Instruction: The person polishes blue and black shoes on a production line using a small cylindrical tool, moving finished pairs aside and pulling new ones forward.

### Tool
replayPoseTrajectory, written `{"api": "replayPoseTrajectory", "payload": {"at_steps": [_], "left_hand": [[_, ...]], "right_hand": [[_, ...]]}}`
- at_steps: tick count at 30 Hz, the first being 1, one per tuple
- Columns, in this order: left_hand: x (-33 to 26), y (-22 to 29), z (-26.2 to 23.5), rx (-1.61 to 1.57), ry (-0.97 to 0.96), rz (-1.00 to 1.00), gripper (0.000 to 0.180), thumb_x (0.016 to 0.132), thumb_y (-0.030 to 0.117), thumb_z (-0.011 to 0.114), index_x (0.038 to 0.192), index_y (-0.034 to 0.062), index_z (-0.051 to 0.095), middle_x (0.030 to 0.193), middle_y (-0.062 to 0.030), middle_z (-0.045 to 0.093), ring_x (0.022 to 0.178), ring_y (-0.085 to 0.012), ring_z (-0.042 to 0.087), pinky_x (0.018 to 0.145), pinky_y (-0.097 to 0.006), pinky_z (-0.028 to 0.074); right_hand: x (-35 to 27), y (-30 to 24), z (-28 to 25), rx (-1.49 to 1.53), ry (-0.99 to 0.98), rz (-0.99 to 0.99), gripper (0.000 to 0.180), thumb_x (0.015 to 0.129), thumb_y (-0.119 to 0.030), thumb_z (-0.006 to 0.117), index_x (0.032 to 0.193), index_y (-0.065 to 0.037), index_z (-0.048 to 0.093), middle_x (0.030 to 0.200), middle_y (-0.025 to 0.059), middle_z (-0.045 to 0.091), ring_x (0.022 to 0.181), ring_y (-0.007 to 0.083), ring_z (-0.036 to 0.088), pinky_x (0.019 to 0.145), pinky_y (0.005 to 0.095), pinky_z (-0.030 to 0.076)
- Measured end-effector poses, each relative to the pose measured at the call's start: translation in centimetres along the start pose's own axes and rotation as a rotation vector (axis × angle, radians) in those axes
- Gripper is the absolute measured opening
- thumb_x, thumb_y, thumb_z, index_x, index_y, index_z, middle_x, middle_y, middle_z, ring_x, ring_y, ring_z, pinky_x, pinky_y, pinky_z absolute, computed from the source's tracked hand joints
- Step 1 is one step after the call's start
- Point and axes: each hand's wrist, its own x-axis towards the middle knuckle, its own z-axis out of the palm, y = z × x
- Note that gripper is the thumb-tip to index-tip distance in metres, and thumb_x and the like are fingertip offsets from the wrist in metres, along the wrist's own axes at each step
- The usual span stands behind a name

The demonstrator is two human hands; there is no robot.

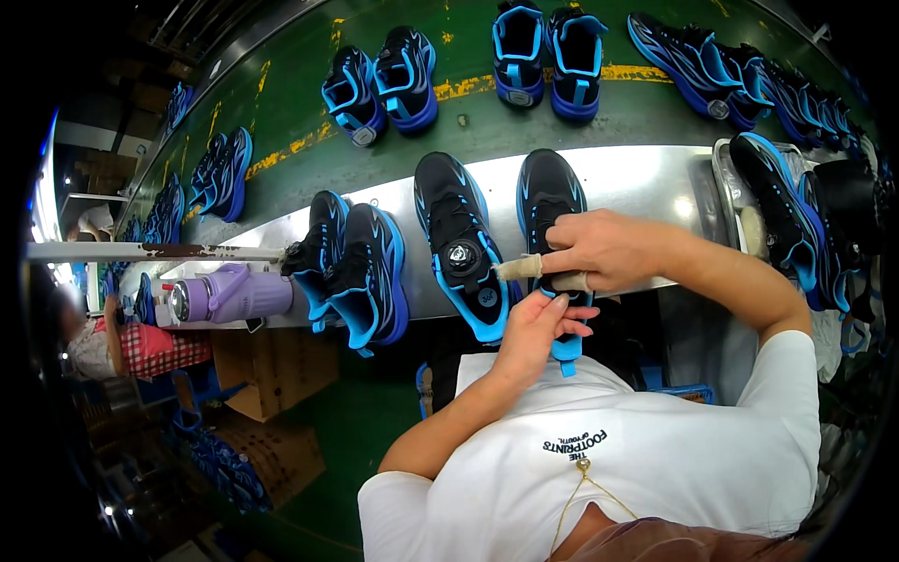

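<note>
A black sneaker with blue trim stands on the metal ledge in front of me, toe pointing away. My right hand lies across its upper, the fingers bent over the lacing area; beige wraps cover two fingertips. At the opening, my left hand grips the shoe's collar or tongue with thumb and fingers; which of these is hidden. The blue heel part hangs below the hands. Just left stands a matching sneaker with a round dial on its tongue and a round sticker inside.
Another pair of sneakers sits farther left, near a purple bottle. Several pairs stand on the green conveyor belt beyond the metal ledge. A tray and more sneakers are at right. Cardboard boxes stand lower left.
</note>
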Motion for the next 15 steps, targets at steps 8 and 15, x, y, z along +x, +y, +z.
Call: {"api": "replayPoseTrajectory", "payload": {"at_steps": [8, 15], "left_hand": [[0.0, -0.3, 0.2, 0.023, 0.042, -0.018, 0.025, 0.104, 0.018, 0.042, 0.111, -0.0011, 0.056, 0.105, -0.02, 0.069, 0.08, -0.0157, 0.067, 0.072, -0.027, 0.053], [0.1, -0.3, 0.0, -0.019, 0.012, -0.022, 0.023, 0.103, 0.016, 0.045, 0.111, -0.0024, 0.056, 0.107, -0.0226, 0.067, 0.079, -0.0192, 0.067, 0.075, -0.029, 0.054]], "right_hand": [[-1.5, 1.1, 1.1, 0.258, 0.262, 0.264, 0.062, 0.084, -0.032, 0.067, 0.143, -0.023, 0.048, 0.092, 0.0124, 0.063, 0.069, 0.0284, 0.059, 0.063, 0.0386, 0.049], [-0.1, -0.3, 0.4, 0.004, 0.072, 0.07, 0.051, 0.086, -0.024, 0.065, 0.135, -0.016, 0.054, 0.091, 0.0084, 0.055, 0.086, 0.0286, 0.057, 0.067, 0.0415, 0.048]]}}
